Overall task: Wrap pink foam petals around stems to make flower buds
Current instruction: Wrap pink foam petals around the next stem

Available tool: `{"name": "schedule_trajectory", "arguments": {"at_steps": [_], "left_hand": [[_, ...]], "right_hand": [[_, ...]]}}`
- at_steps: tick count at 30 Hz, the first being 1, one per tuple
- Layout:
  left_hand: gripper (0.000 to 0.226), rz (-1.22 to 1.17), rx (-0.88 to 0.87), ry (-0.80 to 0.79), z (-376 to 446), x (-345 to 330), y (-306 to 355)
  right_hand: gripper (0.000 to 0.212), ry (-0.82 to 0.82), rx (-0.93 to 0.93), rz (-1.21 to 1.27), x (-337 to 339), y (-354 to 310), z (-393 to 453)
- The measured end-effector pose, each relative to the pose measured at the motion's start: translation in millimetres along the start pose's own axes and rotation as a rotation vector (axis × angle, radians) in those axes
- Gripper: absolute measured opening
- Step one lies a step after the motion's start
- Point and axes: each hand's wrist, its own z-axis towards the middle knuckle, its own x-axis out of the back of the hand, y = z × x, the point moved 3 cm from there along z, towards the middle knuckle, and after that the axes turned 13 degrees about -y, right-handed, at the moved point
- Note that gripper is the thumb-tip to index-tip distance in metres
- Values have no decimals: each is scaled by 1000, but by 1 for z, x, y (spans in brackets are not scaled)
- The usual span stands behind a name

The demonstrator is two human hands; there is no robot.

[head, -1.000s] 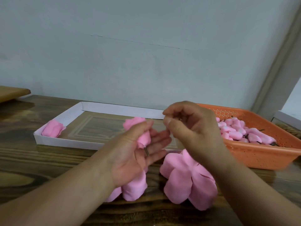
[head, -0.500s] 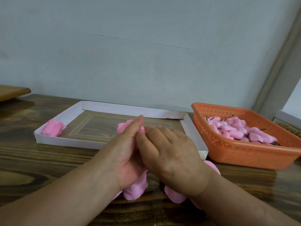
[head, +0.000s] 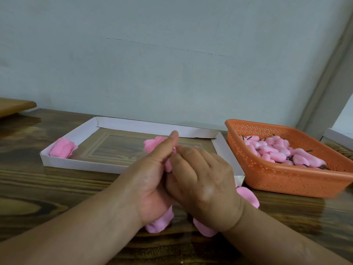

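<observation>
While both hands meet at the centre of the frame, a soft pink foam petal bundle point(head: 168, 155) is pressed between them above the dark, glossy wooden table point(head: 38, 188). The left hand point(head: 152, 180) lies palm toward the right with its thumb stretched upward, the tip reaching the pink foam; its fingers are hidden behind the other hand, so how far they curl cannot be told, though the foam sits in its grasp. The right hand point(head: 202, 184) is turned back-up, fingers bent over the foam and the left palm, closing on the same piece. The stem inside cannot be seen.

Below the hands, at lower centre, loose pink foam petals point(head: 160, 222) lie on the table, part showing under the left wrist, part under the right wrist and at its right side.

Behind the hands, a shallow white cardboard tray point(head: 80, 165) sits at centre left; a folded pink foam piece point(head: 62, 148) rests in its left corner.

At the right of the frame stands an orange perforated plastic basket point(head: 286, 180), just beside the tray, holding many finished pink foam buds point(head: 277, 150) with dark stem ends showing.
</observation>
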Motion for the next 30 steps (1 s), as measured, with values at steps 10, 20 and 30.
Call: {"name": "schedule_trajectory", "arguments": {"at_steps": [10,20,30], "left_hand": [[24,4,-87,-62,1,-6,4],[31,56,-151,16,-2,-12,9],[48,27,-133,-19,-3,-12,5]], "right_hand": [[8,-37,-439,558,-5,0,-2],[19,-83,-607,760,-6,-3,-1],[11,-6,-201,73,6,-5,7]]}}
